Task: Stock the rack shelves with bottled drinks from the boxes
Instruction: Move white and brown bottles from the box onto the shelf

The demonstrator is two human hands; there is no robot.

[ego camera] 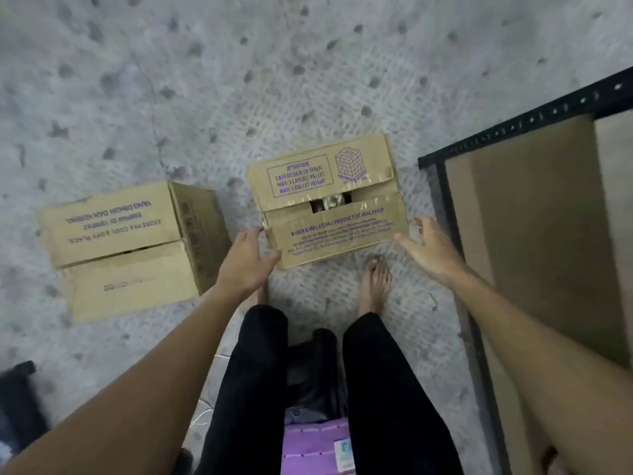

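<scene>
Cardboard box [329, 231] on the floor [239, 80], squarely between both grips.

Left grip [248, 262] open, fingers relaxed at the near-left corner, touching or nearly so, can't tell. Right grip [430, 246] open, fingers spread, just off the near-right corner. Long axis of box crosswise, grip to grip, slightly skewed with the right end farther away. Top flaps parted, bottles [330, 202] glimpsed in the gap, ahead of both grips. Left marginally nearer, judging by overlap. Rack [534, 214] just outboard of right grip, second box [126, 241] outboard of left. Likely next: flaps back or a two-sided lift, with symmetric reach either way.
</scene>
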